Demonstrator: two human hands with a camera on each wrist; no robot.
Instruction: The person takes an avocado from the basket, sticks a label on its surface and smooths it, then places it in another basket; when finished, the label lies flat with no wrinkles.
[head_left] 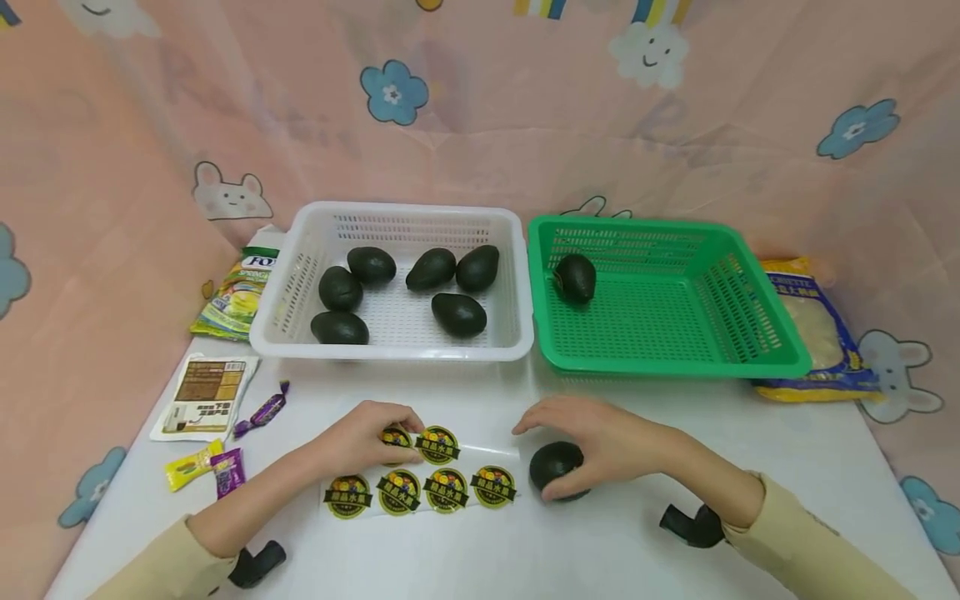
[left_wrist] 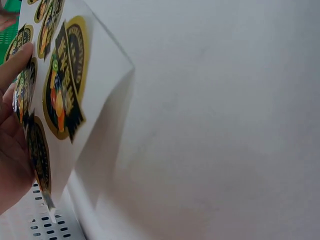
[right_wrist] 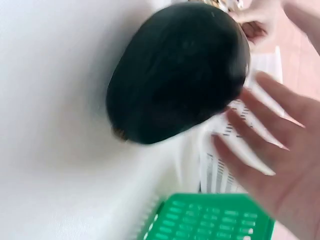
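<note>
A sheet of round black-and-gold fruit stickers (head_left: 447,489) lies on the white table. My left hand (head_left: 365,437) pinches its upper edge; in the left wrist view the sheet (left_wrist: 92,107) tilts up, with a finger across its face. To the right of the sheet, a dark avocado (head_left: 555,468) sits on the table. My right hand (head_left: 600,442) spreads around it, thumb on the near side and fingers beyond. The right wrist view shows those fingers loosely extended beside the avocado (right_wrist: 180,75); whether a fingertip touches it, I cannot tell.
Behind the hands stands a white basket (head_left: 390,352) with several avocados. Beside it, a green basket (head_left: 675,367) holds one avocado (head_left: 576,279). Snack packets (head_left: 206,396) and small wrapped candies (head_left: 262,410) lie at the left, and a blue-yellow bag (head_left: 817,333) at the right.
</note>
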